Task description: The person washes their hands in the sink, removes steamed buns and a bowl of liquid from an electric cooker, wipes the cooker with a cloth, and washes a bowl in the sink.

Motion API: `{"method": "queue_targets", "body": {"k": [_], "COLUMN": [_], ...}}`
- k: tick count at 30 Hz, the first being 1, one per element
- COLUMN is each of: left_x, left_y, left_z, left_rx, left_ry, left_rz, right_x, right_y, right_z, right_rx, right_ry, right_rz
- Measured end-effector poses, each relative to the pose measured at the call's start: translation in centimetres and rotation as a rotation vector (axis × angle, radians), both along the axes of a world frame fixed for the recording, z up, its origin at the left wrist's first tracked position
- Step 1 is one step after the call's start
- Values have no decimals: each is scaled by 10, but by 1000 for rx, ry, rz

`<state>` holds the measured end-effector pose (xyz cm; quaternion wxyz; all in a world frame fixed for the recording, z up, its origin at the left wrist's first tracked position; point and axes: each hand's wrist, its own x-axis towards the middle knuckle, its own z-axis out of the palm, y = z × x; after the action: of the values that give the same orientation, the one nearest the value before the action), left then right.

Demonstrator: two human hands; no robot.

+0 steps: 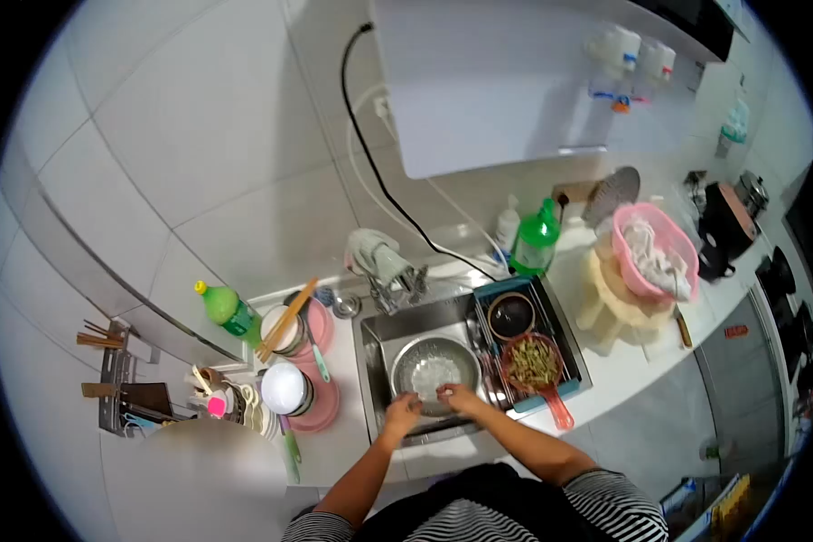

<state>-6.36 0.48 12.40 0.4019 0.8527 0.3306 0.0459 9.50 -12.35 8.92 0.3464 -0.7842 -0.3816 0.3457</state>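
A round metal basin (435, 348) with water in it sits inside the steel sink (377, 348). My left hand (404, 412) is closed at the basin's near left rim, fingers curled. At the near right rim my right hand (461, 398) is closed too, its fingertips reaching over the edge. Right of the basin, a blue-green drying rack (572, 387) holds a dark bowl (510, 315) and a red strainer (562, 414) filled with green-brown pieces. The faucet (401, 291), with a cloth (373, 251) draped on it, stands behind the basin.
On the left counter are pink lids (323, 404), a white bowl (286, 388), wooden tongs (286, 318) and a green bottle (229, 310). Green jug (537, 239) stands behind the rack. A pink basket (661, 237) rests on a stool (608, 294) at right, near a knife (683, 329).
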Motion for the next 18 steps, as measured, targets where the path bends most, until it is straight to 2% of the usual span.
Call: {"method": "queue_targets", "body": {"k": [1,3,4,5,6,7,8,9,10,11,13,14,15,16,17,18], "left_x": [-6,-8,-5,4,13,20,28,32,31,28,28,29,44,49,32,15], "left_y": [-5,17,29,24,11,14,-8,-3,-34,-45,-65,-62,-40,-20,18,54], "left_z": [24,0,-11,35,85,97,169,187,255,280,322,288,227,164,84,9], "left_rx": [-101,-190,-251,-160,-253,-241,-353,-273,-341,-352,-18,-53,-14,-67,-172,-108], "left_ry": [110,86,38,-42,-261,-394,-639,-756,-868,-1008,-1209,-1183,-1084,-918,-344,242], "left_rz": [35,-103,-129,-156,-111,-61,-75,-109,18,-17,-107,-33,-25,-70,-290,-648], "right_x": [8,21,27,29,30,20,8,-4,-21,-34,-52,-51,-51,-50,-35,-20], "right_y": [3,9,15,22,29,19,14,10,2,-4,-10,1,7,24,36,26], "right_z": [41,105,148,177,177,243,282,313,345,366,370,335,307,250,164,92], "right_rx": [-158,-119,-99,-82,282,395,561,721,892,1060,1287,1467,1339,1195,700,113], "right_ry": [220,282,211,140,-120,-4,-105,-210,-211,-212,-381,-375,-492,-214,54,-80], "right_rz": [-55,0,50,100,136,119,86,60,35,14,0,39,-49,-260,-319,-68]}}
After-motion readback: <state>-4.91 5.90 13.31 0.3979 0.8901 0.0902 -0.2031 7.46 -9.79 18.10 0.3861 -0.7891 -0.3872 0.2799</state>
